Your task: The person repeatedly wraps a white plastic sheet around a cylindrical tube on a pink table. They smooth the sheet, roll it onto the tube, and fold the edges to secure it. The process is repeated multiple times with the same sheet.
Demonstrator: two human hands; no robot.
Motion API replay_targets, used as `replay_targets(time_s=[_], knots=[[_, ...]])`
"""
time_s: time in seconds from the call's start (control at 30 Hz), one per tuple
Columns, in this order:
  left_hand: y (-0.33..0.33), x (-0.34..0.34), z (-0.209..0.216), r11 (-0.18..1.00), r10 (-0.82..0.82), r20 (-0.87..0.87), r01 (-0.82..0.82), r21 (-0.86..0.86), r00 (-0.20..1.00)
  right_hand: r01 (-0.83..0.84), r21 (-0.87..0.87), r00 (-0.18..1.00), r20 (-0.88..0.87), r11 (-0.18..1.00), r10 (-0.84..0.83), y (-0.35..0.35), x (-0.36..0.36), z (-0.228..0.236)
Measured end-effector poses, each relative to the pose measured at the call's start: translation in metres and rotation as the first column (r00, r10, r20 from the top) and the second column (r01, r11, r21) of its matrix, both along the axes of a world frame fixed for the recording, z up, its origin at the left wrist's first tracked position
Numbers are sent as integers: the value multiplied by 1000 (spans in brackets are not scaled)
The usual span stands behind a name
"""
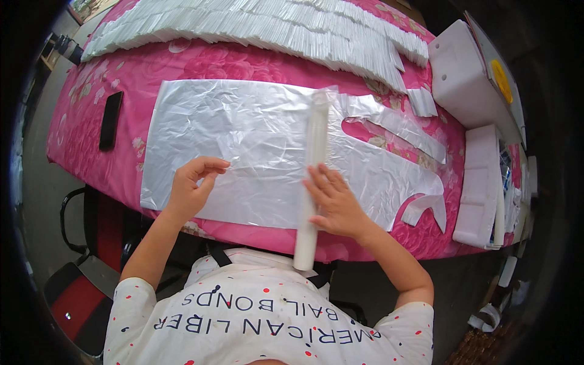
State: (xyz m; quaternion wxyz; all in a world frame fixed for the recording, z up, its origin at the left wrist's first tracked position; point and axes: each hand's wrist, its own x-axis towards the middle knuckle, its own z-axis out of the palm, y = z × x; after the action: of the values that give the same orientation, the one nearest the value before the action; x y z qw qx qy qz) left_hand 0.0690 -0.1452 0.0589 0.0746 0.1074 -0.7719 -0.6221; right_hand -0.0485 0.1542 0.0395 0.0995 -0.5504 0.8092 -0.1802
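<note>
A thin, shiny white plastic sheet (243,121) lies spread flat, with curved cut-outs and strap-like ends at its right, like a disposable apron. Across it rests a long whitish roller tube (308,237), slightly blurred, its near end jutting past the table edge towards my body. My right hand (334,201) lies flat on the near half of this tube, fingers spread. Over the left part of the sheet, my left hand (198,185) is loosely curled, thumb and forefinger close but apart, with nothing visible between them.
The table has a pink floral cloth (79,134). A black phone (111,121) lies at left. Long rows of folded white plastic pieces (243,24) line the far side. White foam boxes (477,188) stand at right. A red and black chair (76,304) is at lower left.
</note>
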Motion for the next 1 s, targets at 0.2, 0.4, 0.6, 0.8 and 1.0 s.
replay_targets(time_s=[0.2, 0.4, 0.6, 0.8, 1.0], knots=[[-20, 24, 0, 988, 85, 70, -94, 126, 994, -457, -215, 836, 227, 863, 499, -131, 54, 17], [-49, 75, -9, 964, 234, 113, -246, 101, 966, -304, -480, 814, 317, 823, 486, -162, 41, 32], [-49, 127, -22, 916, 357, 197, -383, 117, 913, -237, -246, 971, -34, 940, 235, -192, -7, -7], [-25, 133, -9, 867, 401, 185, -306, -394, 897, -292, -253, 956, -90, 922, 278, -282, 20, -31], [-30, 139, -19, 786, 508, 318, -279, -552, 801, 204, -502, 978, 147, 840, -149, -341, 75, -46]])
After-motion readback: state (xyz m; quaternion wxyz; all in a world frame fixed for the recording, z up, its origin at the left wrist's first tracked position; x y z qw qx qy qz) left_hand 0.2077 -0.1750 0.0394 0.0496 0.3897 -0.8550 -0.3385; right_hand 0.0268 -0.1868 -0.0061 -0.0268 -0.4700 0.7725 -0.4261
